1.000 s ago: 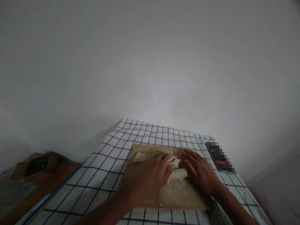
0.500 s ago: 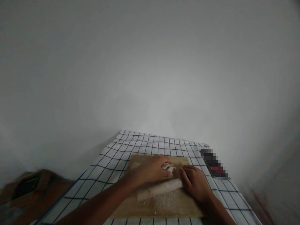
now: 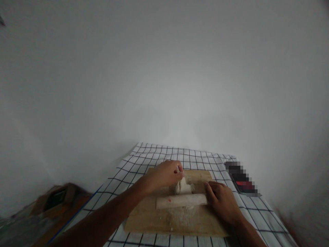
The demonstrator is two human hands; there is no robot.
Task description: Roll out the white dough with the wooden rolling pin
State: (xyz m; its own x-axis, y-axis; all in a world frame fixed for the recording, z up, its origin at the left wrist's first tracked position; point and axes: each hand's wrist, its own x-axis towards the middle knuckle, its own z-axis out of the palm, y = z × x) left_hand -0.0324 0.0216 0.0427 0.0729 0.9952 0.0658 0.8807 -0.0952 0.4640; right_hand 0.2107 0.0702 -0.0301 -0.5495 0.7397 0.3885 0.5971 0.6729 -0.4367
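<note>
The dough [image 3: 182,187] is lying on the wooden board [image 3: 144,221], in the far half and slightly right of the board's middle. It is forming a pale, folded lump with a narrow part rising toward your left hand [image 3: 166,173]. Your left hand is reaching over the board's far half from the left; its thumb and fingertips are closing narrowly on the dough's upper end — a pinch, not a full grasp.

The rolling pin [image 3: 182,201] is lying crosswise over the middle of the board, just on the near side of the dough, and is showing a small red mark toward its left end. Your right hand [image 3: 224,202] is resting at the board's right edge, covering the pin's right end. Its fingers are bending close together; you cannot tell whether they are gripping the pin or only lying against it.

White flour [image 3: 181,216] is dusting the board's near half. The checked tablecloth [image 3: 259,219] is spreading beneath the board on all sides. A dark object [image 3: 243,180] with a red band — partly pixelated — is lying right of the board. A box [image 3: 69,195] is standing well left of the board, and a pale wall [image 3: 164,75] is rising beyond it.
</note>
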